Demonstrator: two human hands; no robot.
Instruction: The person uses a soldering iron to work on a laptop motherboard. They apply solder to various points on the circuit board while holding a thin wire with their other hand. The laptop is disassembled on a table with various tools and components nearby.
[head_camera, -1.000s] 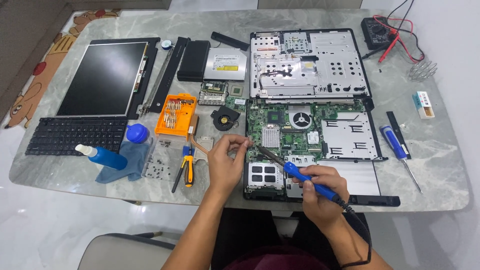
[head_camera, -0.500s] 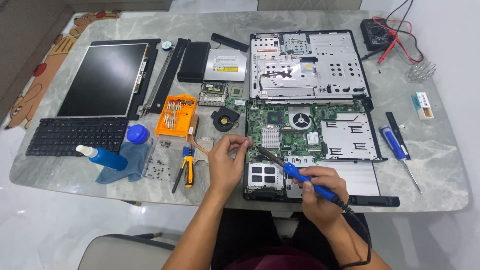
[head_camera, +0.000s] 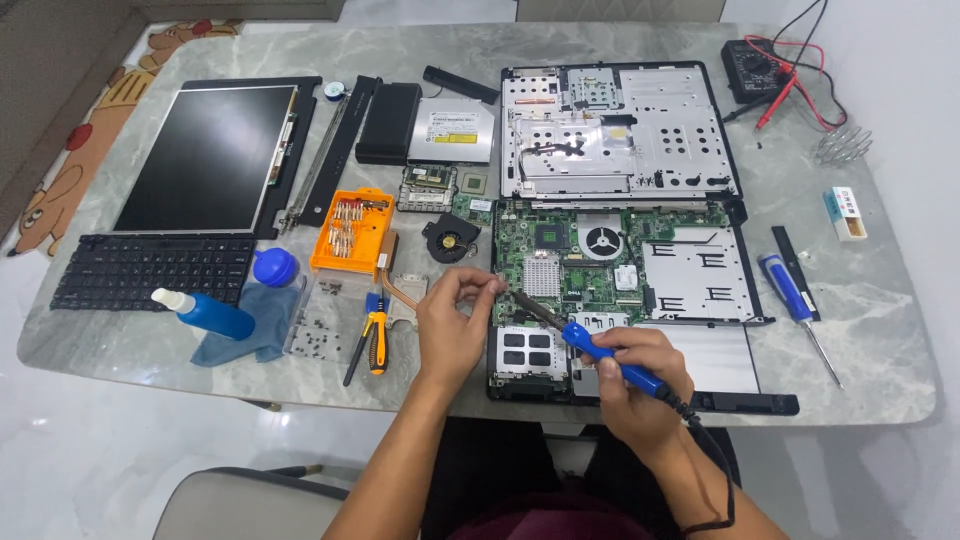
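A green laptop motherboard (head_camera: 590, 262) lies in its opened black base on the marble table (head_camera: 880, 330). My right hand (head_camera: 630, 380) grips a blue-handled soldering iron (head_camera: 600, 350), its dark tip angled up-left onto the board's left edge. My left hand (head_camera: 452, 325) hovers just left of that tip, thumb and fingers pinched together on something too thin to make out. A black cord runs from the iron down along my right wrist.
Around the board lie a metal chassis plate (head_camera: 620, 130), a laptop screen panel (head_camera: 210, 155), a keyboard (head_camera: 150, 272), an orange bit case (head_camera: 352, 233), a fan (head_camera: 450, 238), a blue spray bottle (head_camera: 205, 313), a cloth, screwdrivers (head_camera: 800, 300) and a multimeter (head_camera: 755, 70).
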